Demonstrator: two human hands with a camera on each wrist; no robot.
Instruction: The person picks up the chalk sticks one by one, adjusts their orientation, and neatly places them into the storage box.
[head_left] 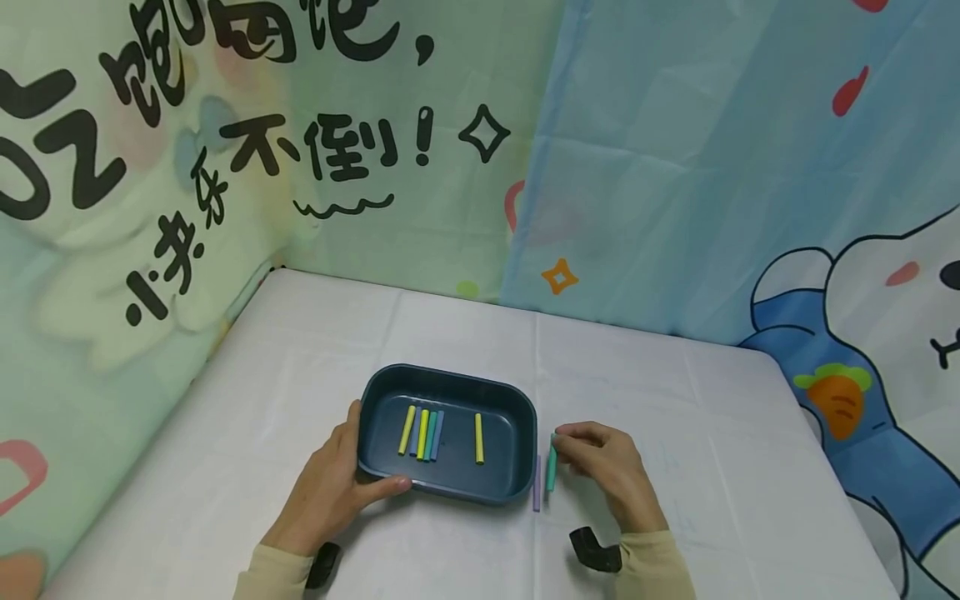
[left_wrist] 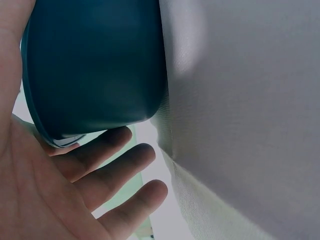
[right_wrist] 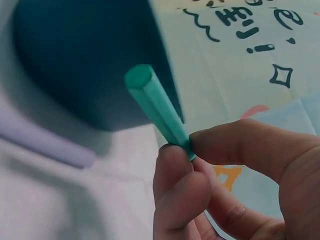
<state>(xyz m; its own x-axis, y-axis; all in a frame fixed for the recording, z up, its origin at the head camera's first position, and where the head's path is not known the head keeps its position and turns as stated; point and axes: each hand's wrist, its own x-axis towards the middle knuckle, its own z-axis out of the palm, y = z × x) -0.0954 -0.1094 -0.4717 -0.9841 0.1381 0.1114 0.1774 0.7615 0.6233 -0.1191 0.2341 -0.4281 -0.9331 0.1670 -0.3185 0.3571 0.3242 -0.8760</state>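
Note:
My left hand (head_left: pixel 335 471) holds a dark blue tray (head_left: pixel 457 492) by its near left corner, thumb along the near side. In the left wrist view, several fingers (left_wrist: pixel 135 197) spread beside the tray wall. Pinched between the thumb and fingers of my right hand (head_left: pixel 606 462) is a green faceted stick (right_wrist: pixel 157 102), upper end in the grip and free end pointing down in the head view. It hangs just right of the tray. A purple stick (head_left: pixel 537 483) lies on the table close to the tray's right side.
Inside the tray, several yellow, blue and green sticks (head_left: pixel 422 435) lie side by side at the left, and a single yellow stick (head_left: pixel 479 439) lies farther right. A white cloth covers the table (head_left: pixel 675 467). Printed curtains (head_left: pixel 645 208) hang behind it.

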